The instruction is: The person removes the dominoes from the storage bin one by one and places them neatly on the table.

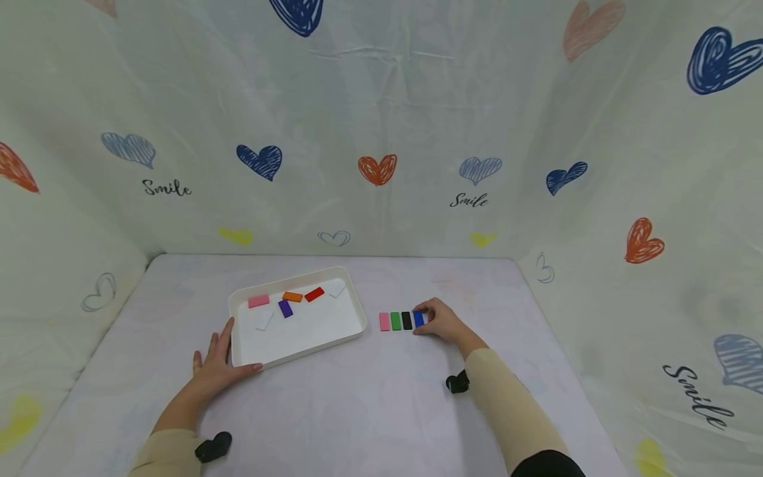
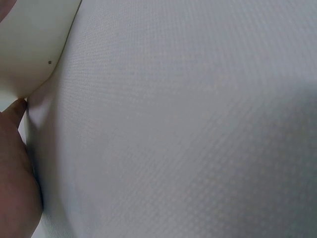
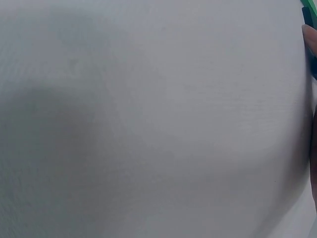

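At the left, my left hand (image 1: pixel 211 371) spreads round the near-left corner of a white tray (image 1: pixel 316 348). Its fingers touch the tray's left side, and the thumb lies along the front rim. My right hand (image 1: pixel 444 323) pinches a small blue rectangular block (image 1: pixel 418 319) between thumb and fingers, at the right end of a row on the table. Beside that block, in line, lie a black block (image 1: pixel 406 320), a green block (image 1: pixel 396 321) and a pink block (image 1: pixel 384 322). Only part of the right hand's fingers (image 3: pixel 311 37) enters the right wrist view, at its right edge.
Inside the tray lie a pink block (image 1: pixel 259 301), an orange block (image 1: pixel 293 297), a red block (image 1: pixel 314 294), a purple block (image 1: pixel 285 309) and white blocks (image 1: pixel 337 289). A white cloth covers the table (image 1: pixel 357 411). Behind it hangs a heart-patterned curtain (image 1: pixel 417 132).
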`<state>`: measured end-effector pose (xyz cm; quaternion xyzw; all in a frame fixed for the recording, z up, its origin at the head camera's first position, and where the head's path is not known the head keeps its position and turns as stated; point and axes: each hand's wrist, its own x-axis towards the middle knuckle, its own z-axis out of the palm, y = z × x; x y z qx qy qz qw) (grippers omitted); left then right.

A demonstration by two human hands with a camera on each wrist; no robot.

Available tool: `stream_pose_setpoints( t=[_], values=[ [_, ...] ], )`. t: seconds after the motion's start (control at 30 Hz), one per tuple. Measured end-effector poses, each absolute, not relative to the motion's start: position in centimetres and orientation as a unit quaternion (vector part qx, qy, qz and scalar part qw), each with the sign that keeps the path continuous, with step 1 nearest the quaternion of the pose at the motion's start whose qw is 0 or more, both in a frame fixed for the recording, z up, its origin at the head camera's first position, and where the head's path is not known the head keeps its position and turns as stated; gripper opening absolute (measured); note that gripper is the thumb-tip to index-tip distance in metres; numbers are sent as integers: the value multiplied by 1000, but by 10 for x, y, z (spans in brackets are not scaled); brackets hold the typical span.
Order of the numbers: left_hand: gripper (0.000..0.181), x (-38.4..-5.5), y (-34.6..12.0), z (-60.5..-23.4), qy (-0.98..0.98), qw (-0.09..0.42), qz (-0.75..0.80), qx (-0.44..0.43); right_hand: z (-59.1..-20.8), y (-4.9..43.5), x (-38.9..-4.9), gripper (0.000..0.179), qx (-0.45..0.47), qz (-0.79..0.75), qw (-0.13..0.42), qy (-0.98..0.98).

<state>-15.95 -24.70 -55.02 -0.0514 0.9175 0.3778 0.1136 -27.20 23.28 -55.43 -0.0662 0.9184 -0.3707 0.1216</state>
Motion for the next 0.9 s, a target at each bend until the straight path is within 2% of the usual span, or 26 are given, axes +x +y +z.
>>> stream_pose_setpoints(
  t=[0.33, 0.9],
  values=[
    [129, -159, -246, -550, 917, 106, 380, -50, -555, 236, -271, 54, -67, -382, 128, 913],
    [129, -159, -247, -550, 918, 116, 375, -49, -557, 241, -267, 49, -47, -423, 132, 895]
  ],
)
